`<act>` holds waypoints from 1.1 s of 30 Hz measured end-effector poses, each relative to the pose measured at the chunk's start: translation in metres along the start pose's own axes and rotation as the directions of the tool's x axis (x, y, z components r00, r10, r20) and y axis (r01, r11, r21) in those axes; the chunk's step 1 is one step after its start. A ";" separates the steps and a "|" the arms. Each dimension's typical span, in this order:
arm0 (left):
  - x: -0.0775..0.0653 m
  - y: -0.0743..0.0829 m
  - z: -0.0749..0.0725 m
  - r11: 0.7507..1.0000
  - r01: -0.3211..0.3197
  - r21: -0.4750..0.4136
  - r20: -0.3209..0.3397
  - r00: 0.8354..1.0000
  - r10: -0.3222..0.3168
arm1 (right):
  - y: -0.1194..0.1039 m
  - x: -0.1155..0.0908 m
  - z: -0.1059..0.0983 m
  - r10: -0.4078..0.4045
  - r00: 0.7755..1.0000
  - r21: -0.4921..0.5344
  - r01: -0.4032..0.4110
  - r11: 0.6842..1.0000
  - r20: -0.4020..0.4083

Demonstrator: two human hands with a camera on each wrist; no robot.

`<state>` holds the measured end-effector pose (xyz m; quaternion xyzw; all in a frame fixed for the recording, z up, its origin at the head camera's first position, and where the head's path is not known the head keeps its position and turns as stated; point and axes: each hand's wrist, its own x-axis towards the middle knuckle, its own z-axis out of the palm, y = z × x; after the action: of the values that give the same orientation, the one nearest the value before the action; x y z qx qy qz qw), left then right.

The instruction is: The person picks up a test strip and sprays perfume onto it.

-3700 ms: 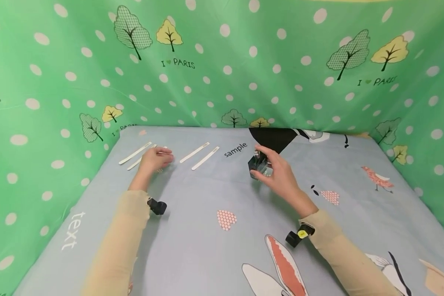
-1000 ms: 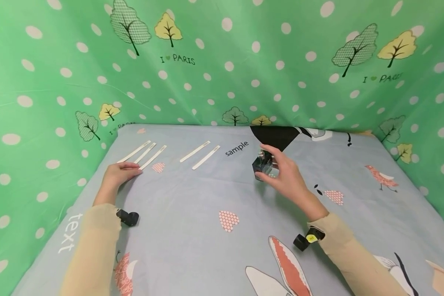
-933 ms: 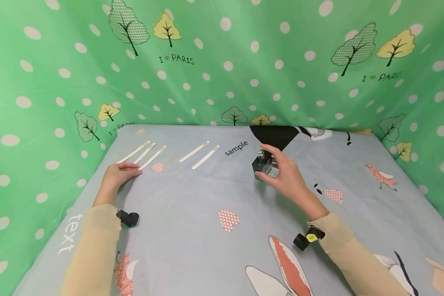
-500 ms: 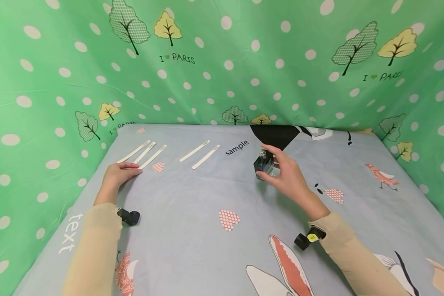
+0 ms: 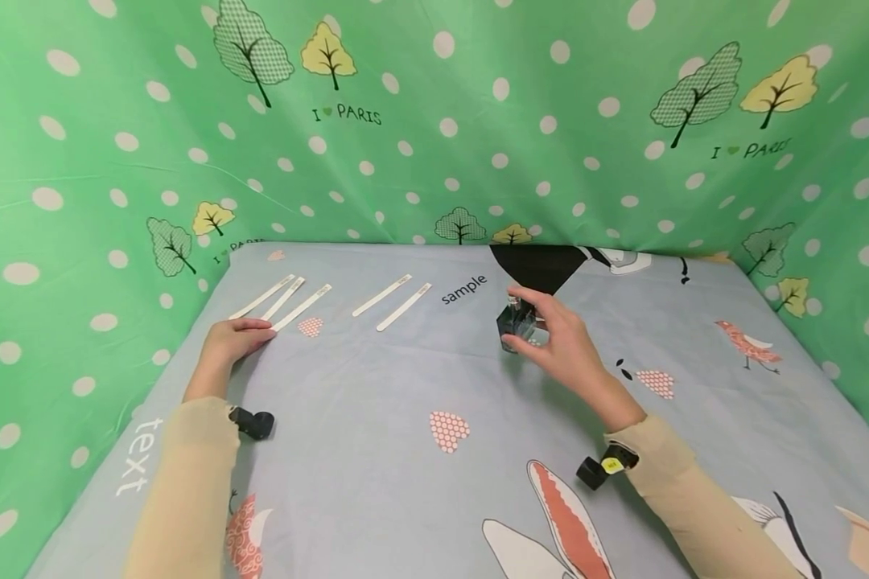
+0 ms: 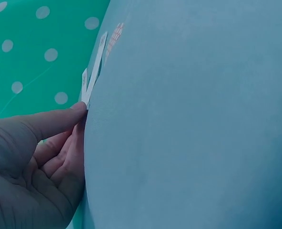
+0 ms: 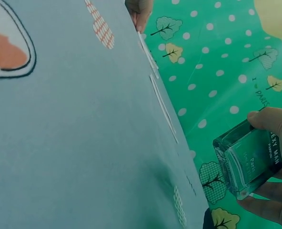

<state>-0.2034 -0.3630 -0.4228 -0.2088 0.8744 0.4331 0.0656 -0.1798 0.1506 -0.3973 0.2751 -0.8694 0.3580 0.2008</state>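
The bottle is right of centre in the head view, upright or nearly so, and looks to be held off the sheet, with a dark shadow below it. The right hand grips it between thumb and fingers, parted by the bottle's own height: the thumb low on the side, a forefinger up by the sprayer. Whether that finger is pressing cannot be told. At left of the frame, the left hand pinches the near end of a strip, thumb and fingertips drawn together; the strip slants up and right from there. Two more strips lie just left of it, and a pair lies near the upper middle, between the hands. The step in hand seems to be taking up this strip while the bottle is held ready. The next move likely calls for a light, level lift that leaves the neighbouring strips undisturbed, with the bottle held steady. Behind it all hangs a green curtain.
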 end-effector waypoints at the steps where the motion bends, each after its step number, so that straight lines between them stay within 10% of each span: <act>1: 0.000 0.000 0.000 1.000 0.003 -0.003 -0.001 1.000 -0.003 | 0.000 0.000 0.000 -0.001 1.000 -0.002 0.001 1.000 -0.001; 18: -0.006 0.009 0.006 0.921 0.059 -0.384 0.053 0.998 -0.042 | 0.002 -0.004 -0.001 0.007 1.000 -0.012 -0.007 1.000 -0.002; 33: -0.017 0.032 0.023 0.910 -0.021 -0.415 0.074 0.996 0.057 | 0.003 -0.006 -0.002 0.005 1.000 -0.015 -0.005 1.000 -0.008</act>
<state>-0.2027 -0.3224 -0.4084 -0.1820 0.7633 0.6180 0.0480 -0.1766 0.1559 -0.4009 0.2702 -0.8719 0.3530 0.2053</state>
